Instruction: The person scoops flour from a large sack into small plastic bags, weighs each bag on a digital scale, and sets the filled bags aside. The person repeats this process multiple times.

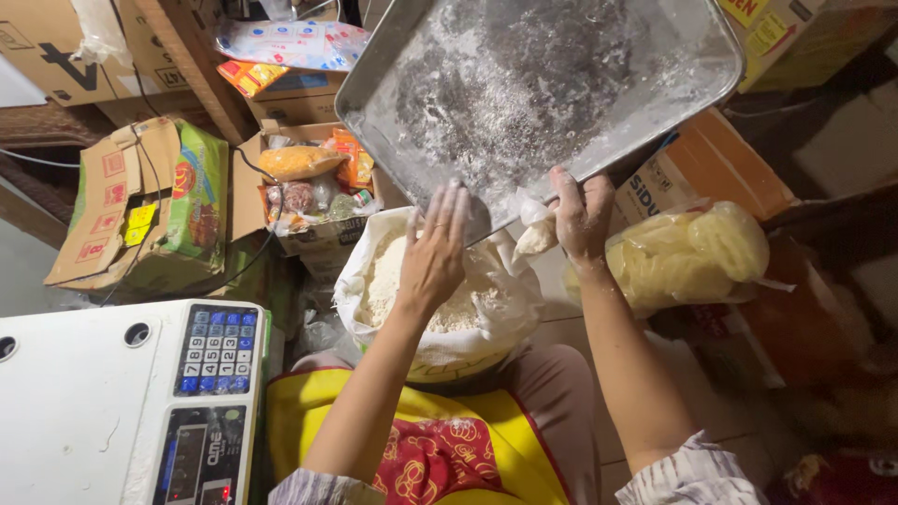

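While tipped over the white flour sack (486, 323), metal tray (533, 84) sits dusted with flour. Left hand (432, 257) flat, fingers spread against the tray's lower edge. Right hand (582, 217) curled round the rim beside it. Bag of yellow crackers (687, 254) off right, digital scale (131, 402) bottom left.

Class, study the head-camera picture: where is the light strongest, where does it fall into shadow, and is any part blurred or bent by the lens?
Head view: light falls brightest on the tilted metal tray and the white scale; the right edge and lower right corner sink into dark shadow; the left hand and right hand look slightly soft; the wide lens bows the cardboard boxes near the edges.
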